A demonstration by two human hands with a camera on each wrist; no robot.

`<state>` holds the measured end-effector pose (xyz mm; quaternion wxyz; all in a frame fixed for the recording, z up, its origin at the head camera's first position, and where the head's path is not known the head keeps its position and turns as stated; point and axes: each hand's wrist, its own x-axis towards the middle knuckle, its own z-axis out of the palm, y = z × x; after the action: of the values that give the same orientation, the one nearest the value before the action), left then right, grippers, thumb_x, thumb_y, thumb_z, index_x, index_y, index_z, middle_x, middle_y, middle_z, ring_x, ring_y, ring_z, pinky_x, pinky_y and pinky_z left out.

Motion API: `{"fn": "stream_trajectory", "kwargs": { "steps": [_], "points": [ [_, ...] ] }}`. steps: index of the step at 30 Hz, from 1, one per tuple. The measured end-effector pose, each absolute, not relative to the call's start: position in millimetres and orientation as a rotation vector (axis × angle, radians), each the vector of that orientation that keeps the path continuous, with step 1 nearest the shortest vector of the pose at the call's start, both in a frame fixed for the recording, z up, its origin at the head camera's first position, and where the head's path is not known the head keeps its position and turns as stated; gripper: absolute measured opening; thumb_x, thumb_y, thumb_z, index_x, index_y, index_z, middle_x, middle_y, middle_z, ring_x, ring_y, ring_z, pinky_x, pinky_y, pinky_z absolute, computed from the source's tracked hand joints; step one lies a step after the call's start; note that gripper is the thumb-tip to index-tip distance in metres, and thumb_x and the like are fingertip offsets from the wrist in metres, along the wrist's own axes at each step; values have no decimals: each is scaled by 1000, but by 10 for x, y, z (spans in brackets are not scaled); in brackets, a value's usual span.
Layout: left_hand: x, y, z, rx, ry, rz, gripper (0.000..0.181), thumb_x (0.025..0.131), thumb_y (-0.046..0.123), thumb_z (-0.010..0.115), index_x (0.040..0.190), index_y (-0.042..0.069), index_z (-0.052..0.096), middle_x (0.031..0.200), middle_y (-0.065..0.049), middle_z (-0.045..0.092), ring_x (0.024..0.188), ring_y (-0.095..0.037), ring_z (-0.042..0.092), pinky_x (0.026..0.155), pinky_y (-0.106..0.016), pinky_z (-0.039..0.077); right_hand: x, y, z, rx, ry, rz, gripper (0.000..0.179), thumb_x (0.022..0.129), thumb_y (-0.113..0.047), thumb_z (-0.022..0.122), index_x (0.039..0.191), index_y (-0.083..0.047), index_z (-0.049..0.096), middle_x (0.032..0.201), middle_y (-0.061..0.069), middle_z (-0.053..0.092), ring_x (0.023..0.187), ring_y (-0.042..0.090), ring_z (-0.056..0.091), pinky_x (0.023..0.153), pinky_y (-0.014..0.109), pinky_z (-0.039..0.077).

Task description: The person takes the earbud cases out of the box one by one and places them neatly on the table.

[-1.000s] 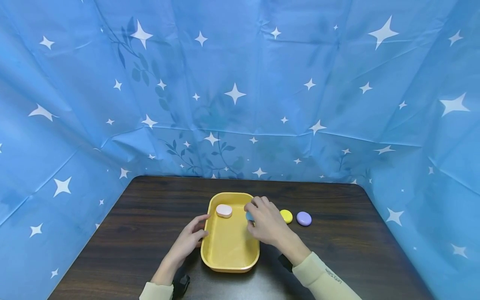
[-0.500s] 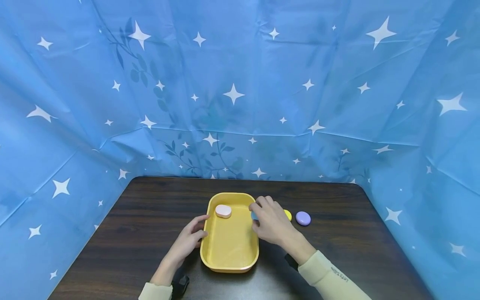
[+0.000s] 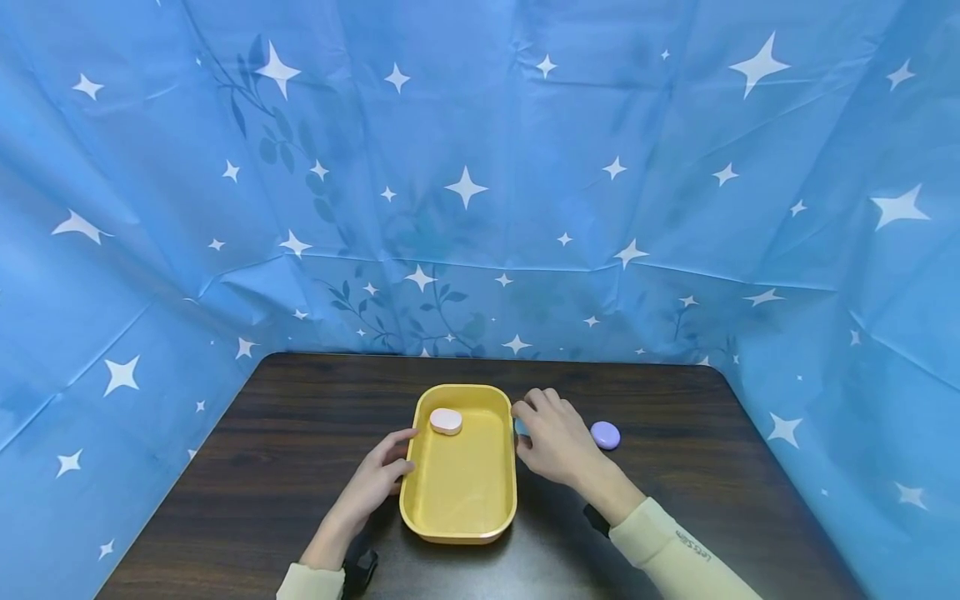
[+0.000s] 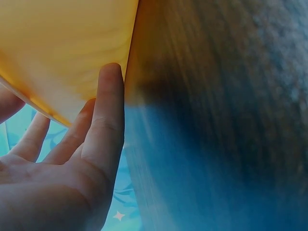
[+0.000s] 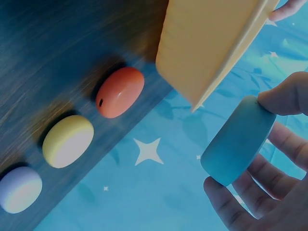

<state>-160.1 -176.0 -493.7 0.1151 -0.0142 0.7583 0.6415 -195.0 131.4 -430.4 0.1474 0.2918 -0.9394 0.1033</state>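
My right hand (image 3: 558,442) pinches a blue rounded, soap-like block (image 5: 239,140) between thumb and fingers, just right of the yellow tray (image 3: 459,532). In the head view only a sliver of the blue block (image 3: 522,427) shows past the fingers. Beside the tray's left wall, my left hand (image 3: 375,475) rests its fingertips on the rim and outer side; the left wrist view has its fingers (image 4: 109,96) nearly straight against that wall. A pale pink rounded block (image 3: 446,422) lies inside the tray, towards the far left corner.
Right of the tray, a red-orange block (image 5: 120,92), a yellow block (image 5: 69,141) and a purple block (image 5: 20,190) lie in a row on the dark wooden table (image 3: 300,417). My right hand covers the first two in the head view. A blue starry cloth (image 3: 465,225) hangs behind.
My right hand has shifted right with the blue block, from over the tray's right rim to beside it, now covering the yellow block. The left hand and tray stay nearly still.
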Motion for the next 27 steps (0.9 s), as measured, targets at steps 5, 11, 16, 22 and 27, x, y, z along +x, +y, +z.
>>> {"fn": "stream_trajectory", "kwargs": {
  "steps": [5, 11, 16, 22, 27],
  "points": [
    [-1604, -1764, -4933, -46, 2225, 1874, 52, 99, 11, 57, 150, 11, 47, 145, -23, 51, 120, -35, 61, 90, -51, 56, -1977, 1387, -4333, 843, -2692, 317, 30, 80, -16, 79, 108, -12, 70, 102, 5, 59, 94, 25, 50, 80, 40, 50],
    [-1604, -1762, -4931, -53, 2231, 1869, 52, 99, 12, 57, 150, 12, 48, 144, -22, 52, 121, -35, 61, 91, -52, 55, -2003, 1460, -4355, 839, -2688, 321, 31, 78, -15, 79, 108, -12, 70, 103, 5, 59, 94, 25, 50, 79, 41, 50],
    [-1598, -1757, -4932, -53, 2237, 1866, 52, 99, 11, 57, 149, 11, 48, 143, -22, 53, 119, -35, 61, 91, -52, 55, -2005, 1503, -4372, 811, -2693, 317, 34, 77, -14, 82, 108, -12, 70, 105, 6, 60, 94, 26, 51, 78, 40, 50],
    [-1600, -1754, -4929, -41, 2234, 1851, 52, 100, 9, 55, 150, 9, 46, 141, -23, 54, 119, -35, 61, 91, -52, 55, -1988, 1558, -4383, 789, -2699, 306, 33, 77, -13, 82, 107, -11, 70, 103, 7, 59, 93, 26, 51, 76, 40, 49],
    [-1607, -1757, -4923, -34, 2224, 1849, 52, 100, 8, 54, 151, 8, 45, 141, -23, 54, 119, -35, 61, 90, -51, 55, -1983, 1623, -4402, 772, -2707, 280, 31, 77, -12, 81, 106, -11, 69, 102, 5, 59, 93, 26, 50, 77, 40, 49]
  ]
}}
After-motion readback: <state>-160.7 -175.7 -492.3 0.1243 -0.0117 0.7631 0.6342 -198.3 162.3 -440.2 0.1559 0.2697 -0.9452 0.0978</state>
